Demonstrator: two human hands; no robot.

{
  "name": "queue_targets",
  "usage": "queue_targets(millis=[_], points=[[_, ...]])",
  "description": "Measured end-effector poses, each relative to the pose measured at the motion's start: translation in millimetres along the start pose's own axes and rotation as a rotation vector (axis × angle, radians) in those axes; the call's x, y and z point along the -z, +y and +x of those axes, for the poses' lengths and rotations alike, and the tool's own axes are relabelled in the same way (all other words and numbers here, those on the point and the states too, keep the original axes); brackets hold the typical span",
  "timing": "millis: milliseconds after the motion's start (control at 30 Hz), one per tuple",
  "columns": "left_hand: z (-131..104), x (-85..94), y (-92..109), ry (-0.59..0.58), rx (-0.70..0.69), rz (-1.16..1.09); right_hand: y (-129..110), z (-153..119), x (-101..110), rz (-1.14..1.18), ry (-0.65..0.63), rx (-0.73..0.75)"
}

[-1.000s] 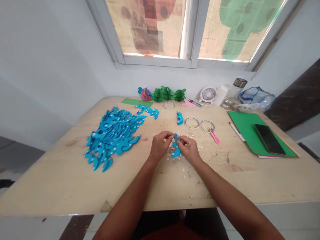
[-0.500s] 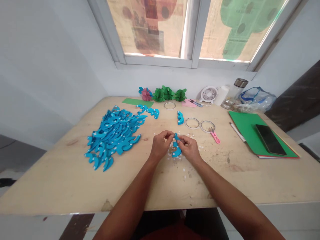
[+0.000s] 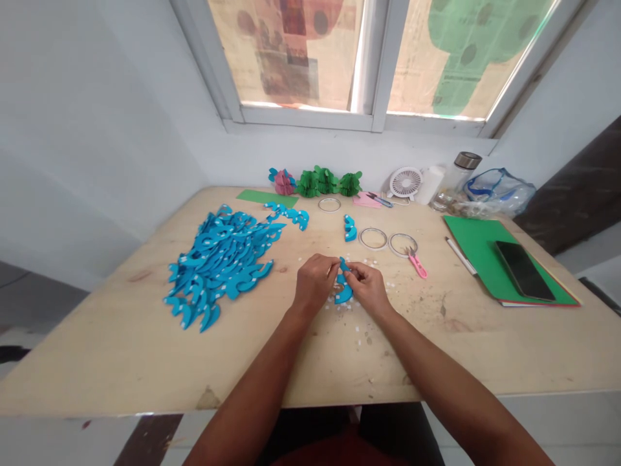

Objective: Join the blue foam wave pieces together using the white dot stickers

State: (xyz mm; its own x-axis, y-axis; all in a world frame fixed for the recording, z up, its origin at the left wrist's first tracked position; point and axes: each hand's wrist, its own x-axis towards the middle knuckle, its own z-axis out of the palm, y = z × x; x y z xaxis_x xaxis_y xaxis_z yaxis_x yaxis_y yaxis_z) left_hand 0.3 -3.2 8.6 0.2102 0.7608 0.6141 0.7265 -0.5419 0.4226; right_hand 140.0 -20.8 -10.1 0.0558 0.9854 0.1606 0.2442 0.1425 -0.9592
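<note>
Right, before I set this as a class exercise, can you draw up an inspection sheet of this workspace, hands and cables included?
Surface: pale wooden table, stained in places; small white bits scattered near the hands.
Job's things: heap of blue cutouts with white squares, left; another blue piece between the hands.
Clutter: metallic rings, pink-handled tool, green folder under a black phone, small fan, clear plastic bag.
Hands: right hand grips the blue piece; left hand has fingertips at its upper end.
Cables: thin dark line at far left, possibly a cord; cannot tell.
Surroundings: white walls; window with covered panes.
</note>
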Motion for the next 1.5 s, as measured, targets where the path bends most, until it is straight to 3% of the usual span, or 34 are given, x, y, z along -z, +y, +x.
queue_targets(millis=[500, 867, 1500], points=[[0.0, -5.3, -5.1, -0.043, 0.005, -0.021, 0.4, 0.4, -0.2, 0.005, -0.018, -0.005], [1.3, -5.8, -9.7, -0.089, 0.172, -0.123, 1.0, 1.6, 0.2, 0.054, -0.042, -0.021], [1.7, -1.2, -6.6, -0.105, -0.033, 0.096, 6.1, 2.9, -1.2, 0.092, -0.056, -0.068]])
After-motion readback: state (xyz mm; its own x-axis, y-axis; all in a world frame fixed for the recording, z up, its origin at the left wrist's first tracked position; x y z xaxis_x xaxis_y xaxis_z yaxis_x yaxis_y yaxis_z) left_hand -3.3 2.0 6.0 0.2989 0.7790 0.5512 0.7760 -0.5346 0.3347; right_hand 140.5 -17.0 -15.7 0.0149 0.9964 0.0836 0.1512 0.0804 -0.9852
